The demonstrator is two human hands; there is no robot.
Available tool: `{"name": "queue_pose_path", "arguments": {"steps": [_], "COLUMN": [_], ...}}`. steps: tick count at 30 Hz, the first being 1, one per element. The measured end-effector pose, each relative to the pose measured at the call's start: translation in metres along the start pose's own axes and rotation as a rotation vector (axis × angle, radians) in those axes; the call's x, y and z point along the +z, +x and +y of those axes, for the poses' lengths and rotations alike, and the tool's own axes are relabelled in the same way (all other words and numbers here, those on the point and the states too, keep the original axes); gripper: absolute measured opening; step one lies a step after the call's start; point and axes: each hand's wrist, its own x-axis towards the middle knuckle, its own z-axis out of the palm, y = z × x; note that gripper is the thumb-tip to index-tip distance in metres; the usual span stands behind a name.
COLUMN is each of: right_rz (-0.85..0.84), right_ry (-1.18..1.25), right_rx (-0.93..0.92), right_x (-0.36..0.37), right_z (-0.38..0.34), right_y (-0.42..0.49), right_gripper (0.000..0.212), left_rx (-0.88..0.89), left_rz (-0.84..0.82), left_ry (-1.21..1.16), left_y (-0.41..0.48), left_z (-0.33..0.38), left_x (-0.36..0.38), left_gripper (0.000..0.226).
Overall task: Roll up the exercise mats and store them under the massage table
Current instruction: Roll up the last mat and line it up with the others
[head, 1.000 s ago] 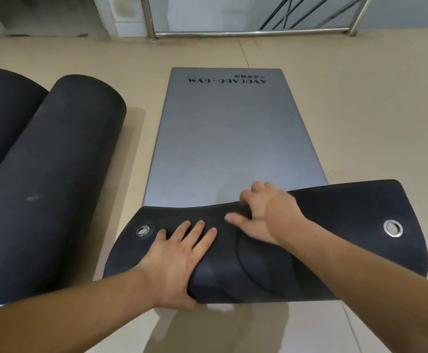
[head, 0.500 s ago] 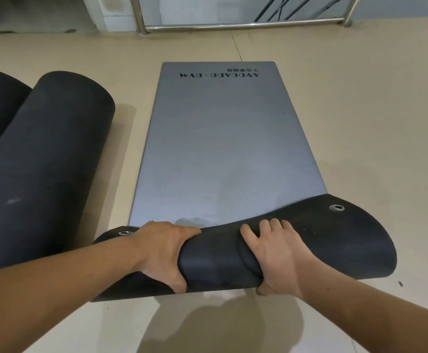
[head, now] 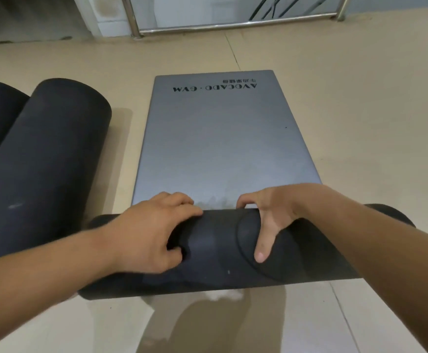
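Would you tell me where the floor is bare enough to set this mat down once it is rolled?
The widest bare floor lies right of the grey mat, up to the railing. Another patch lies on your side of the roll. Left is crowded: two rolled black mats, with a narrow strip beside the grey mat.

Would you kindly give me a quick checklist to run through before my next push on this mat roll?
1. Grip: left hand and right hand both hold the roll: ok.
2. The unrolled mat ahead lies flat: ok.
3. Roll square to the mat's edges: cannot tell, the arms cover parts of it.
4. Gap between the roll's left end and the finished rolls: cannot tell.
5. The floor past the printed end is bare up to the railing: ok.
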Motion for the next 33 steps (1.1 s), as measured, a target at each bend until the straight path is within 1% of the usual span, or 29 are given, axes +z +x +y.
{"name": "queue_pose_path", "arguments": {"steps": [1,4,5,7,9,10,12,13,14,15,16,17,18,20,23,25,27,29,31,33], "right_rz": [0.002,0.029,0.032,0.073,0.199,0.28,0.415,0.444,0.43,0.38,0.321,0.29,0.292,0.318,0.326,0.285,0.232,0.191,0.154,0.126], "right_ry": [0.014,0.057,0.09,0.131,0.039,-0.041,-0.178,-0.199,-0.195,-0.205,-0.252,-0.324,-0.379,-0.406,-0.397,-0.385,-0.36,-0.302,-0.227,-0.166], "right_rx": [-0.001,0.003,0.013,0.034,0.049,0.05,0.006,-0.022,-0.038,-0.036,-0.017,0.008,0.028,0.029,-0.034,-0.065,-0.066,-0.058,-0.071,-0.08], "right_x": [-0.01,-0.03,-0.033,-0.036,-0.037,-0.038,-0.037,-0.035,-0.031,-0.026,-0.019,-0.012,-0.003,0.008,0.011,0.011,0.011,0.013,0.016,0.015], "right_z": [0.001,0.002,0.004,0.008,0.01,0.008,0.002,0.0,-0.003,-0.005,-0.008,-0.009,-0.009,-0.006,-0.003,-0.007,-0.012,-0.014,-0.011,-0.009], "right_y": [0.005,0.016,0.019,0.026,0.03,0.029,0.025,0.023,0.022,0.022,0.025,0.03,0.035,0.046,0.052,0.051,0.05,0.049,0.048,0.048], "right_gripper": [0.104,0.105,0.106,0.113,0.123,0.123,0.106,0.098,0.099,0.11,0.128,0.143,0.153,0.16,0.154,0.146,0.138,0.133,0.127,0.12], "left_rx": [0.001,-0.148,-0.175,-0.174,-0.16,-0.151,-0.128,-0.122,-0.125,-0.137,-0.153,-0.173,-0.197,-0.237,-0.27,-0.27,-0.258,-0.256,-0.251,-0.219], "left_rz": [0.01,-0.159,-0.17,-0.138,-0.136,-0.148,-0.179,-0.196,-0.216,-0.239,-0.264,-0.29,-0.317,-0.369,-0.45,-0.481,-0.489,-0.501,-0.536,-0.545], "left_ry": [0.086,0.267,0.279,0.249,0.233,0.225,0.195,0.166,0.121,0.067,0.015,-0.032,-0.076,-0.154,-0.227,-0.29,-0.371,-0.445,-0.45,-0.35], "left_y": [-0.007,-0.01,-0.004,0.014,0.034,0.043,0.06,0.067,0.073,0.08,0.086,0.093,0.1,0.112,0.116,0.111,0.102,0.093,0.085,0.078], "left_z": [0.008,0.017,0.014,0.003,-0.01,-0.016,-0.029,-0.036,-0.042,-0.048,-0.053,-0.057,-0.059,-0.061,-0.062,-0.066,-0.07,-0.069,-0.062,-0.052], "left_x": [0.006,0.025,0.027,0.029,0.024,0.021,0.01,0.003,-0.004,-0.01,-0.014,-0.017,-0.02,-0.02,-0.006,0.009,0.019,0.022,0.022,0.021], "left_gripper": [0.1,0.131,0.136,0.142,0.147,0.148,0.149,0.149,0.147,0.145,0.142,0.141,0.139,0.134,0.127,0.119,0.107,0.101,0.103,0.108]}}
